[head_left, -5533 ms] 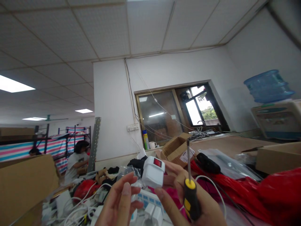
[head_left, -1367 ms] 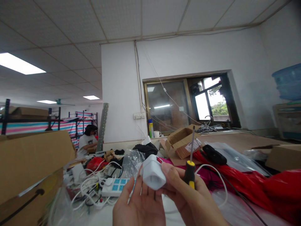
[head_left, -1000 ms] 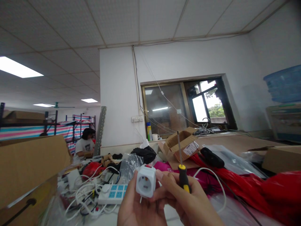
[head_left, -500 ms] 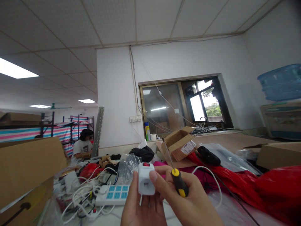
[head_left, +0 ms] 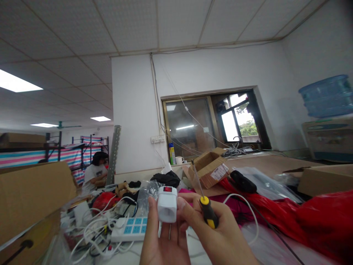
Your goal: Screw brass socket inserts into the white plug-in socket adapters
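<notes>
A white cube-shaped plug adapter [head_left: 167, 203] with a red switch on top is held up in front of me, its metal pins pointing down. My left hand [head_left: 162, 239] cups it from below, thumb against its left side. My right hand [head_left: 217, 235] pinches its right side with the thumb and fingertips, and the same hand grips a screwdriver [head_left: 205, 208] with a black-and-yellow handle, shaft pointing up and slightly left.
A white power strip with blue sockets [head_left: 129, 229] lies among tangled white cables [head_left: 93, 235]. Cardboard boxes stand at left [head_left: 30, 198], centre [head_left: 209, 169] and right [head_left: 325, 180]. Red plastic sheet [head_left: 311, 221] covers the right. A person [head_left: 95, 176] sits far left; a water dispenser [head_left: 328, 125] stands at right.
The adapter has been turned in my hands, first showing its round socket face, then its side with the red switch up. The screwdriver shaft tipped from upright to slightly left.
</notes>
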A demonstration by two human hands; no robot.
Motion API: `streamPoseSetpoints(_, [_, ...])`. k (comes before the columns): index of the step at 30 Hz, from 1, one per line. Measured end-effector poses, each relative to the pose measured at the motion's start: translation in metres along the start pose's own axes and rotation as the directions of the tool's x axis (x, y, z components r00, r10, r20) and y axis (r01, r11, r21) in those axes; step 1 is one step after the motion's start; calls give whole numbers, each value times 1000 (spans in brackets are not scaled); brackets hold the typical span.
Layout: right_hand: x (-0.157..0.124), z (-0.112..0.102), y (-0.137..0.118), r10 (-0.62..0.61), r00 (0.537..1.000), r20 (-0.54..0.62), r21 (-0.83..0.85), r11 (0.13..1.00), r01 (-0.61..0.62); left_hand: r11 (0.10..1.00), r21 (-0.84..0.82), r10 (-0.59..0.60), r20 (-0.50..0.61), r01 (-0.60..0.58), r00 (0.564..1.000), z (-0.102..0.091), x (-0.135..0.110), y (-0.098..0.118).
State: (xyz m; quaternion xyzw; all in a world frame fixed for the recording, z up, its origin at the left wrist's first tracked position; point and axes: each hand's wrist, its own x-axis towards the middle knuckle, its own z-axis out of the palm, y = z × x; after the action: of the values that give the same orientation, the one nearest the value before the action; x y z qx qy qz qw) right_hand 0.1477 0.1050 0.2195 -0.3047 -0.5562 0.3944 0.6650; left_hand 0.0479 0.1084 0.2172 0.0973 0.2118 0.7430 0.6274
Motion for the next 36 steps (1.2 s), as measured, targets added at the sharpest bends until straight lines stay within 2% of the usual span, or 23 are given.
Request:
streamPoseSetpoints(3, [-1,0,-10,-62,997,39,-21,998,63,1000,-3,31,-6,-31,1000,4,-4,1])
streamPoseSetpoints(6, [-2,-1,-15,-107,991,75,-74,991,112,993,42,110,30,-111,994,6,-8,5])
streamPoseSetpoints(11, [-1,1,-4,-44,991,127,-167,984,66,961,148,228,60,-235,972,0,-8,13])
streamPoseSetpoints(13, [-2,2,3,-6,988,152,-180,983,34,953,182,234,75,-244,969,-6,-5,16])
streamPoseSetpoints(18, [-6,4,5,51,993,107,-187,982,-30,962,180,182,141,-206,973,-18,6,25])
streamPoseSetpoints(22, [-4,4,2,54,986,158,-193,981,-22,966,166,179,137,-200,974,-14,10,30])
streamPoseSetpoints(25, [-3,4,1,36,988,153,-170,985,-10,955,188,211,110,-229,971,-7,7,28])
streamPoseSetpoints(27, [-2,4,0,-7,988,154,-155,987,32,944,208,233,129,-256,964,-5,3,24])
streamPoseSetpoints(31, [-1,4,-1,-166,970,175,-169,966,196,922,197,290,217,-333,932,-9,-3,21])
streamPoseSetpoints(36, [0,2,9,-273,938,215,-255,911,324,930,115,328,164,-349,930,-18,6,28])
